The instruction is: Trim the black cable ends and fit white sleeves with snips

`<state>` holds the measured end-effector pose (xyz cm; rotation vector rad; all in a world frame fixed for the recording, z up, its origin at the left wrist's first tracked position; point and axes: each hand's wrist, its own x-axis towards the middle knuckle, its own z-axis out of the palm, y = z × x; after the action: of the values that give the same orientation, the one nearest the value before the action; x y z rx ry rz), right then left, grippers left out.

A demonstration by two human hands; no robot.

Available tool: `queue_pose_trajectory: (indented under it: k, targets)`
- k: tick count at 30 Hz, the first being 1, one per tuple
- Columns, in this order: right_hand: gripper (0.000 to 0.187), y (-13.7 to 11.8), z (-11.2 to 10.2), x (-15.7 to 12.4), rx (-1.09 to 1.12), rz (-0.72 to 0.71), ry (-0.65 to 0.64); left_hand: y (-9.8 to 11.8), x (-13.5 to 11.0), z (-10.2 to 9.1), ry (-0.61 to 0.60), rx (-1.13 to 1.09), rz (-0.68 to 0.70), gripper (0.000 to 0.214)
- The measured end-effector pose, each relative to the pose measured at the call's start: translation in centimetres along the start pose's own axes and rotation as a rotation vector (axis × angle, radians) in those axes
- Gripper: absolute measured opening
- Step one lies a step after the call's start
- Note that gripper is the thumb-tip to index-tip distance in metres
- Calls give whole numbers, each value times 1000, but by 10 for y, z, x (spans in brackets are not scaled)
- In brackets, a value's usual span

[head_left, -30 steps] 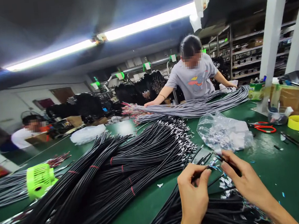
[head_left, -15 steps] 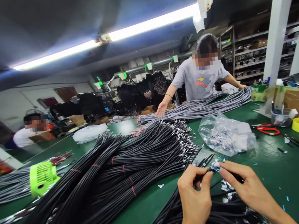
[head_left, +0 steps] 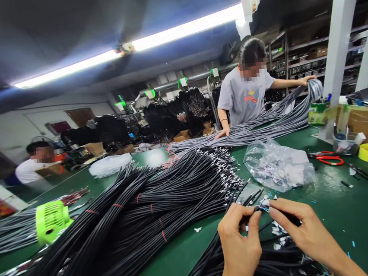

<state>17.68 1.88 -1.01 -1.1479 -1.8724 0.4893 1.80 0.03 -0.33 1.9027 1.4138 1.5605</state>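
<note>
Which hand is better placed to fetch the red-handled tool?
Probably the right hand: it is nearer the red-handled tool, though busy at the wires; the left hand pinches a black cable.

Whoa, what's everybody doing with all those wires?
The left hand pinches a black cable near its end, and the right hand touches the thin blue wires poking out. More black bundles, some tied with red bands, lie on the green table. Across it, a co-worker handles long grey cables.
</note>
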Motion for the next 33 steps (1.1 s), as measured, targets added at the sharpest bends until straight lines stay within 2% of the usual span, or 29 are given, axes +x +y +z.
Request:
queue_pose_trajectory:
  k: [7,11,14,17,22,25,30,33]
  targets:
    - [29,-1,-1,-1,-16,-23,36,3,4,-3,-77,-1,-99,20]
    - [27,-2,-3,0,-13,-35,67,3,4,-6,-126,-30,-116,21]
    - [27,-2,-4,2,-4,-36,45,3,4,-6,-168,-52,-120,25]
    - [28,-1,-5,2,12,-30,34,0,3,-5,-260,-166,-199,36]
    - [28,-3,-5,0,46,-15,11,-3,5,-4,-416,-558,-419,46]
    - [29,-4,-4,0,81,28,17,-5,8,-4,-484,-713,-487,50]
    - [32,-1,-2,-1,217,127,52,-5,9,-4,-520,-765,-525,51]
    - [23,-3,-3,-2,256,98,19,-3,7,-3,-549,-693,-520,52]
